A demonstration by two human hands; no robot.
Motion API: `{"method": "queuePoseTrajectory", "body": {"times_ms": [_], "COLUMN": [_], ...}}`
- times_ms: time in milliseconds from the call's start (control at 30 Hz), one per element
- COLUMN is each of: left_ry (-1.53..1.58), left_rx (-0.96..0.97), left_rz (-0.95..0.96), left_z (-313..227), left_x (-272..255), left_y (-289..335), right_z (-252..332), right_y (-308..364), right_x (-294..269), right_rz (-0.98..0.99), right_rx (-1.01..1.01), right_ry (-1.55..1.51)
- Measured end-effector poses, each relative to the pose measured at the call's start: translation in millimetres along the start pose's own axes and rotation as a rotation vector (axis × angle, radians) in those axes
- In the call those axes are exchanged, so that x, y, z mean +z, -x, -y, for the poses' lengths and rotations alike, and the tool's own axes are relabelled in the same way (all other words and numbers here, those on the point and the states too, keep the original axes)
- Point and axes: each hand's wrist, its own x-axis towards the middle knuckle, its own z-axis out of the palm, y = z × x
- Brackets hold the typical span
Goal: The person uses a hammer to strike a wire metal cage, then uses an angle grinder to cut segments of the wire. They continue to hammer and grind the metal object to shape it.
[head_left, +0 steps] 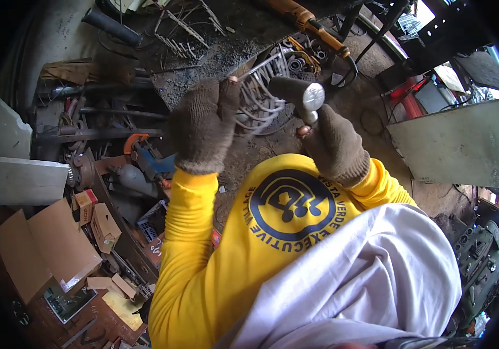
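Note:
My left hand point(204, 125), in a brown knit glove with a bare fingertip showing, is closed at the left side of a piece of curved grey metal bars point(270, 107). The bars are slightly blurred and bend round in several loops. In my right hand point(338, 142), gloved the same way, is a hammer point(289, 89). Its thick head has a dark side and a shiny round face, raised just right of the bars. Most of the hammer's handle is hidden by my fingers.
A gritty dark workbench point(203, 72) with thin welding rods lies ahead. Beyond the hammer is an orange angle grinder point(313, 26) with a cable. Metal rings point(299, 61) fill a container. Cardboard boxes point(57, 244) sit at left, a pale board point(453, 139) at right.

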Motion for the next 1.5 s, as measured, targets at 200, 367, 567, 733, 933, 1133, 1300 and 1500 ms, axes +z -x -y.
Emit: {"method": "queuePoseTrajectory", "body": {"times_ms": [200,367,567,733,933,1133,1300,1500], "left_ry": [0.232,0.494,0.605,0.667,0.757,0.997,0.842,0.878], "left_rx": [-0.124,-0.254,-0.394,-0.344,-0.398,-0.539,-0.452,-0.466], "left_rz": [-0.003,0.063,0.170,0.135,0.436,0.444,0.508,0.469], "left_z": [8.5,6.6,4.2,-2.8,-4.0,-4.0,-3.5,-2.5], "left_x": [-12.0,-19.3,-30.1,-30.7,-41.9,-33.9,-29.7,-33.5], "left_y": [-3.0,2.1,1.7,0.7,-1.9,3.2,1.8,4.0], "right_z": [-13.7,-23.0,-35.3,-34.3,-42.9,-43.0,-33.8,-19.3], "right_y": [-2.7,-4.3,-8.9,-17.8,-24.9,-34.1,-50.1,-53.6], "right_x": [0.8,5.1,8.6,10.8,16.1,18.9,7.8,9.4], "right_rz": [-0.212,-0.153,-0.179,-0.190,-0.184,-0.367,-0.359,-0.305], "right_rx": [-0.201,-0.038,-0.142,-0.055,-0.057,-0.167,-0.301,-0.230], "right_ry": [-0.187,-0.274,-0.324,-0.363,-0.316,-0.217,-0.153,-0.164]}}
